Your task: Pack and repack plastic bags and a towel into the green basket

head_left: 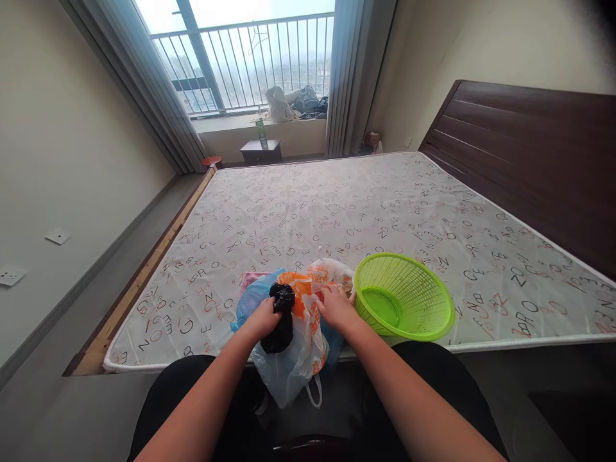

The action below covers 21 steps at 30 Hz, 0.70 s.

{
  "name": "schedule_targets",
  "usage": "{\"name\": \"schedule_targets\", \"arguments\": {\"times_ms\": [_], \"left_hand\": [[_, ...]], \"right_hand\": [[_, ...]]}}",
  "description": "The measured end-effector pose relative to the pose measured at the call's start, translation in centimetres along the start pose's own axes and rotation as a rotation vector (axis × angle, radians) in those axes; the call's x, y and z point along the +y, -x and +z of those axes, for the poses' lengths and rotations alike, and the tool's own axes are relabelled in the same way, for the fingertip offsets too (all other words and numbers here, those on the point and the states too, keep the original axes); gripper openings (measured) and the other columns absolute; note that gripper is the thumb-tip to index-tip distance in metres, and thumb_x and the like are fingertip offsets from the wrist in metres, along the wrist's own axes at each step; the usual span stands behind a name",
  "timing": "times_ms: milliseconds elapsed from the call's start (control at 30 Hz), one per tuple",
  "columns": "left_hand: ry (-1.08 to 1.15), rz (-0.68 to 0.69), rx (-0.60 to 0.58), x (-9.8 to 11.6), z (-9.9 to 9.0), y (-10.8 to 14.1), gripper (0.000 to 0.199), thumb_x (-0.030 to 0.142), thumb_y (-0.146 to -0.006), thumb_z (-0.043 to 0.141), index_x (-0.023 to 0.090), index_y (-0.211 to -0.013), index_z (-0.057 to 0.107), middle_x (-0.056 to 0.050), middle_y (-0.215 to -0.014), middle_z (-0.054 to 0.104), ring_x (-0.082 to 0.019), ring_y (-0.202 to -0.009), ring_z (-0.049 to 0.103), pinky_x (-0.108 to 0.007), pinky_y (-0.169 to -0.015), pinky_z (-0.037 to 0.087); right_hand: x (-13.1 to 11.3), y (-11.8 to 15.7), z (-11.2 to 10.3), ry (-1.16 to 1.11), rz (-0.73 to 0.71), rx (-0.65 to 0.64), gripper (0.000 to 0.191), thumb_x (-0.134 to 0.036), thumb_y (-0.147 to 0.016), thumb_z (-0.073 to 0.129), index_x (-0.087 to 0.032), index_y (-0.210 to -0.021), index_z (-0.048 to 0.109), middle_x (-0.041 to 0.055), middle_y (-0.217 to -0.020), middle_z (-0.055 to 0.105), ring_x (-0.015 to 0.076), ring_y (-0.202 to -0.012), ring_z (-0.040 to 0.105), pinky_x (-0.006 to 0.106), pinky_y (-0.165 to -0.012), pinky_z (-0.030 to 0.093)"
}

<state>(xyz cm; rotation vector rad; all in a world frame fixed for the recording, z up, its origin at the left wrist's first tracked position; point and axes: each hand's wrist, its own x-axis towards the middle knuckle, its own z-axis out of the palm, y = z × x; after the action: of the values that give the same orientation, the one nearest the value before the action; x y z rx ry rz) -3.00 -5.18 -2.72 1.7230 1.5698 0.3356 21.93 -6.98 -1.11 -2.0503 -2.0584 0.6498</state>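
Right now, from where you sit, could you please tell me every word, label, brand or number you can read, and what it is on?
"N", "O", "C", "E", "R", "Z": loose black and orange letters on the pale patterned mattress; I make out no clear word.
White plastic bag with orange print: too creased and blurred to read.
Crumpled black plastic bag: no text visible.
I can read no brand or number.
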Motion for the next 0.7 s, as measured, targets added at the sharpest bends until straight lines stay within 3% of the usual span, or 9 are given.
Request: {"name": "schedule_targets", "arguments": {"times_ms": [200, 300, 533, 600, 700], "left_hand": [[-0.064, -0.013, 0.002, 1.0, -0.2, 0.4, 0.026, 0.011, -0.077, 0.061, 0.015, -0.101, 0.07, -0.017, -0.116, 0.072, -0.033, -0.113, 0.066, -0.041, -0.1, 0.048], [-0.043, 0.003, -0.006, 1.3, -0.2, 0.6, 0.025, 0.011, -0.077, 0.061, 0.015, -0.1, 0.071, -0.017, -0.115, 0.073, -0.033, -0.11, 0.067, -0.041, -0.098, 0.049], [0.019, 0.003, -0.011, 1.3, -0.3, 0.6, 0.025, 0.01, -0.075, 0.063, 0.016, -0.097, 0.073, -0.014, -0.108, 0.076, -0.032, -0.105, 0.069, -0.04, -0.095, 0.051], [0.032, -0.018, -0.022, 1.2, -0.2, 0.6, 0.026, 0.011, -0.074, 0.064, 0.017, -0.098, 0.073, -0.014, -0.108, 0.076, -0.032, -0.104, 0.07, -0.039, -0.094, 0.051], [0.097, -0.047, -0.068, 1.1, -0.2, 0.5, 0.033, 0.011, -0.073, 0.064, 0.017, -0.104, 0.073, -0.011, -0.107, 0.077, -0.031, -0.1, 0.071, -0.037, -0.09, 0.053]], "right_hand": [[0.7, -0.1, -0.2, -0.034, -0.026, -0.121, 0.04, -0.037, -0.095, 0.055, -0.017, -0.13, 0.062, 0.0182, -0.14, 0.055, 0.0359, -0.13, 0.051, 0.051, -0.105, 0.043], [0.7, 0.1, -0.3, -0.006, -0.062, -0.124, 0.037, -0.032, -0.094, 0.057, -0.017, -0.127, 0.064, 0.0175, -0.135, 0.058, 0.0329, -0.124, 0.056, 0.044, -0.102, 0.046], [0.8, 0.0, 0.1, 0.023, -0.122, -0.12, 0.028, -0.026, -0.093, 0.056, -0.015, -0.115, 0.071, 0.0194, -0.128, 0.06, 0.0314, -0.12, 0.06, 0.041, -0.102, 0.044], [1.1, -0.2, 0.2, 0.041, -0.058, -0.069, 0.04, -0.025, -0.091, 0.062, -0.015, -0.129, 0.064, 0.0214, -0.133, 0.057, 0.0336, -0.123, 0.058, 0.042, -0.103, 0.044], [1.9, -0.7, 0.2, 0.089, 0.104, -0.043, 0.073, -0.027, -0.085, 0.072, -0.013, -0.15, 0.043, 0.0282, -0.14, 0.05, 0.0391, -0.124, 0.058, 0.046, -0.101, 0.044]]}}
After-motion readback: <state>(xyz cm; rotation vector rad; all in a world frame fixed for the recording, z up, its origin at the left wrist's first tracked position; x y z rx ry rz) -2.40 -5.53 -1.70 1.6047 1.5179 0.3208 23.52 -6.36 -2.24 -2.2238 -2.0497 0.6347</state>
